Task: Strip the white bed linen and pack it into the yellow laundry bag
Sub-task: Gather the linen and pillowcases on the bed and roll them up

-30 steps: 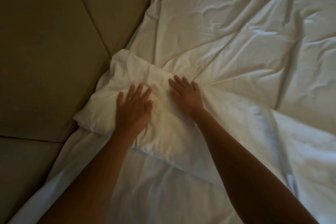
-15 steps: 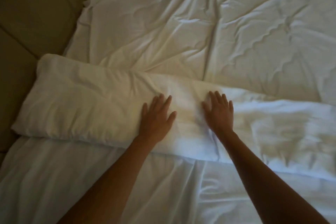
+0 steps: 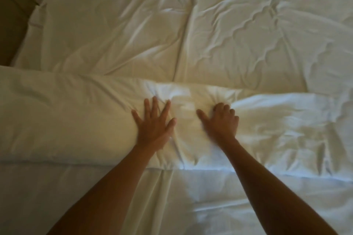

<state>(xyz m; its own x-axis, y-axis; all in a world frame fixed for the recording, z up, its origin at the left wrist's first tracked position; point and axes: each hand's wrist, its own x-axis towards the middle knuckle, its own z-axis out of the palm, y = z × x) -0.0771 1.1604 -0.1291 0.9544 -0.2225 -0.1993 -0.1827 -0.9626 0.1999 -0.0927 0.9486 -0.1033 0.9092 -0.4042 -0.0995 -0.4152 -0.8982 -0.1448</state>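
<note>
A thick folded band of white duvet [image 3: 76,118] runs across the bed from left to right. My left hand [image 3: 153,124] lies flat on it with fingers spread, pressing the fold. My right hand [image 3: 221,122] sits just to the right, its fingers curled into the fabric and bunching it, thumb stretched left. Beyond the fold the rest of the white duvet [image 3: 191,28] spreads out wrinkled. A smoother white sheet [image 3: 191,202] covers the near part of the bed under my forearms. No yellow laundry bag is in view.
A brown padded headboard or wall panel [image 3: 13,5] borders the bed at the upper left. White linen fills the rest of the view.
The view swung right, away from the brown panel, so the folded band now spans the frame. My right hand's fingers went from flat to curled into the fabric; my left hand stays flat.
</note>
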